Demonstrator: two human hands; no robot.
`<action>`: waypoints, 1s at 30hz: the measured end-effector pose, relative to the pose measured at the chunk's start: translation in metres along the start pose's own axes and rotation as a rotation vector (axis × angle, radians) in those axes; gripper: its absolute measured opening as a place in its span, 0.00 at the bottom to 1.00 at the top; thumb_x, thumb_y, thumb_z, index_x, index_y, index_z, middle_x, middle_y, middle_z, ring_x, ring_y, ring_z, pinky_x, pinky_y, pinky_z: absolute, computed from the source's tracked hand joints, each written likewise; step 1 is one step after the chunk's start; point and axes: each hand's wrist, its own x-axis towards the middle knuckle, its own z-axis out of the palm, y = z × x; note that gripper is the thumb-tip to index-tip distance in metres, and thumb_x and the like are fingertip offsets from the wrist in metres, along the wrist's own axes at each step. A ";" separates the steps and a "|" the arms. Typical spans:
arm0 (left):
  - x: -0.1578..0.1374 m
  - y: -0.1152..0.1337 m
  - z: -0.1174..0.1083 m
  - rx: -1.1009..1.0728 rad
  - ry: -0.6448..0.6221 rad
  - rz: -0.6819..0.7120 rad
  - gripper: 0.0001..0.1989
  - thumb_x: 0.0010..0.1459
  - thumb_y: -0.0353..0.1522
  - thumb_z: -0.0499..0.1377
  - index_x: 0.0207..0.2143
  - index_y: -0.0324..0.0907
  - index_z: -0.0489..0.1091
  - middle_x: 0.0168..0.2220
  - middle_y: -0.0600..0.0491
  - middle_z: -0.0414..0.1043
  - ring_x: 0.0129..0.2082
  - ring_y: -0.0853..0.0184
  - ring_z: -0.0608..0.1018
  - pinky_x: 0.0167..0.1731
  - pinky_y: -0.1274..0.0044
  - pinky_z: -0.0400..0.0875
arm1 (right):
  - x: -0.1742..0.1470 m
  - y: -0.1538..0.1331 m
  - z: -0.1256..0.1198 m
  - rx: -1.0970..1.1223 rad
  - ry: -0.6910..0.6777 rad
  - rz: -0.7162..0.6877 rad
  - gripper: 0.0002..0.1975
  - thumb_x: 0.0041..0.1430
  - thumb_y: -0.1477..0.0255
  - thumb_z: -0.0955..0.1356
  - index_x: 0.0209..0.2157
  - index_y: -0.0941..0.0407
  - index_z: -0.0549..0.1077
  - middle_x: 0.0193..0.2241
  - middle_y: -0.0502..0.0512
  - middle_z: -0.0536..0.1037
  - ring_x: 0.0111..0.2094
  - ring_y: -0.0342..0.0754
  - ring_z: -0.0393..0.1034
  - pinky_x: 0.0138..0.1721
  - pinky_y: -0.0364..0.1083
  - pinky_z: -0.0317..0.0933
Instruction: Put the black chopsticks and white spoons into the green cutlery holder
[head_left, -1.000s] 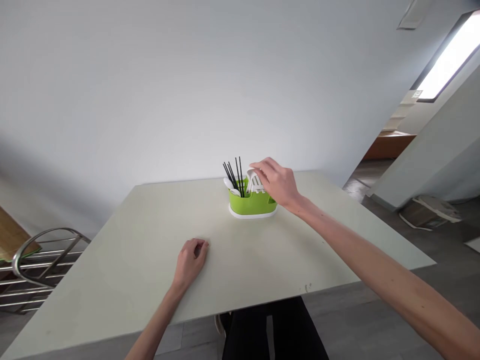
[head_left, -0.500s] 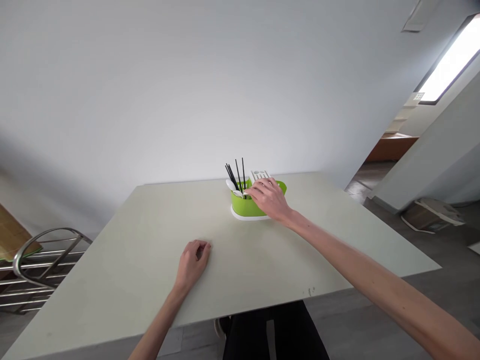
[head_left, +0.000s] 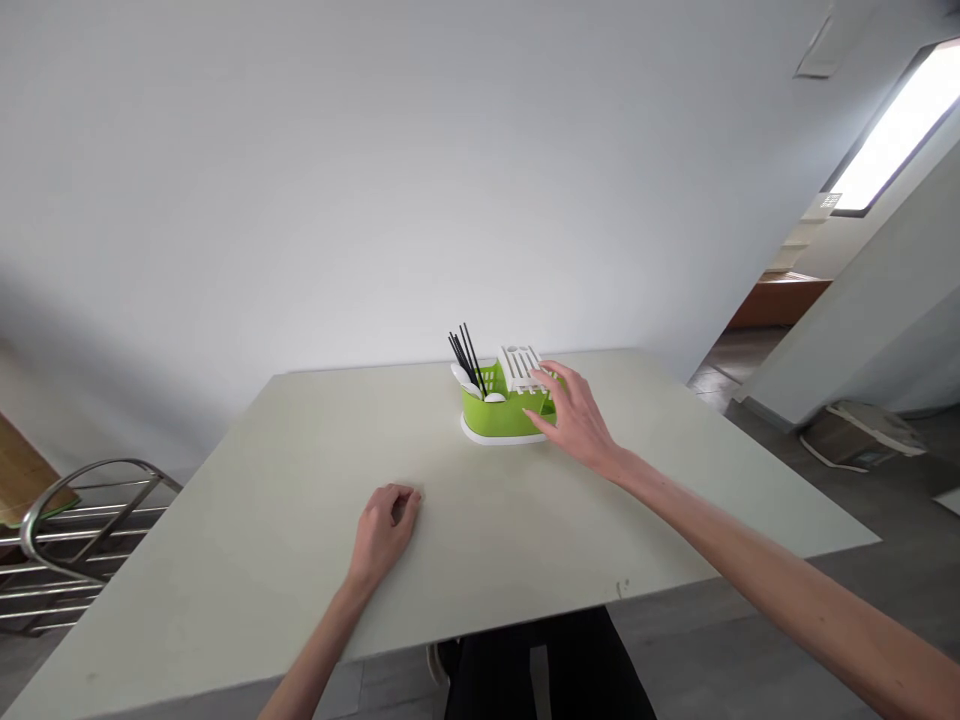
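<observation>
A green cutlery holder with a white base stands at the back of the table, near the wall. Black chopsticks and several white spoons lean in its left part. A white slotted rack sits over its middle. My right hand is at the holder's right front, thumb and fingers apart, holding nothing; it hides the right end, and I cannot tell whether it touches. On the tabletop my left hand rests with fingers curled and thumb against the forefinger, nothing visible in it.
The pale table meets a white wall behind. A metal tube rack stands at the left, below the tabletop. On the floor at the right lies a bin-like container.
My right hand has let go of a white spoon, which now lies in the holder, and has drawn back to the right, opening. The chopsticks lean further left. My left hand stays put.
</observation>
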 end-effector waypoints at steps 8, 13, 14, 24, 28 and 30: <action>0.000 0.001 -0.001 0.003 -0.017 -0.007 0.17 0.67 0.46 0.52 0.32 0.46 0.71 0.33 0.50 0.77 0.37 0.59 0.77 0.41 0.68 0.71 | -0.059 0.020 0.026 -0.057 -0.129 0.224 0.32 0.74 0.61 0.59 0.73 0.59 0.49 0.67 0.72 0.65 0.71 0.64 0.54 0.67 0.65 0.57; 0.000 0.001 0.000 0.015 -0.013 -0.020 0.18 0.67 0.46 0.52 0.32 0.46 0.71 0.33 0.50 0.77 0.37 0.59 0.77 0.40 0.68 0.71 | -0.069 0.017 0.056 -0.112 -0.248 0.223 0.30 0.75 0.59 0.57 0.66 0.68 0.61 0.60 0.77 0.72 0.70 0.68 0.55 0.69 0.66 0.53; 0.000 0.001 0.000 0.018 -0.010 -0.022 0.18 0.67 0.46 0.52 0.32 0.46 0.71 0.33 0.50 0.77 0.36 0.59 0.77 0.40 0.68 0.71 | -0.070 0.016 0.059 -0.113 -0.251 0.222 0.30 0.75 0.59 0.57 0.65 0.68 0.62 0.58 0.78 0.73 0.69 0.68 0.57 0.69 0.67 0.54; 0.002 0.000 0.001 0.043 -0.006 -0.002 0.19 0.68 0.47 0.52 0.34 0.45 0.73 0.33 0.50 0.77 0.35 0.60 0.77 0.39 0.69 0.72 | -0.070 0.014 0.061 -0.127 -0.140 0.203 0.23 0.75 0.61 0.58 0.58 0.62 0.70 0.52 0.72 0.75 0.60 0.64 0.67 0.65 0.65 0.59; 0.001 0.002 0.000 0.042 -0.008 -0.017 0.19 0.67 0.48 0.52 0.34 0.46 0.73 0.33 0.49 0.77 0.35 0.59 0.77 0.39 0.69 0.73 | -0.069 0.014 0.064 -0.161 -0.114 0.221 0.21 0.76 0.61 0.58 0.52 0.61 0.73 0.47 0.71 0.77 0.56 0.63 0.69 0.63 0.65 0.62; 0.001 0.003 -0.001 0.041 -0.014 -0.024 0.19 0.68 0.48 0.52 0.34 0.46 0.73 0.34 0.50 0.77 0.36 0.59 0.78 0.39 0.69 0.73 | -0.070 0.018 0.067 -0.179 -0.107 0.229 0.20 0.76 0.62 0.57 0.50 0.60 0.73 0.46 0.70 0.77 0.55 0.63 0.70 0.63 0.65 0.61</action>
